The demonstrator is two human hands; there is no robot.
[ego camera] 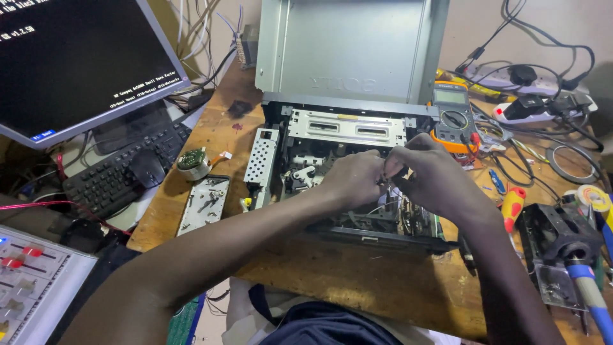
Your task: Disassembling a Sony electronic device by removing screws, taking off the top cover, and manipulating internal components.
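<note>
Both forearms are bare from elbow to wrist; no sleeves, gloves, watch or wristband are visible. The left hand (pixel 353 179) and right hand (pixel 429 174) carry no visible rings. The fingers (pixel 397 155) are uncovered. At the lower frame edge, a dark navy garment and a pale cloth cover the lap.

An orange multimeter (pixel 453 116), black keyboard (pixel 121 167) and mouse (pixel 147 167) — a monitor (pixel 76 64) tilts at left.
</note>
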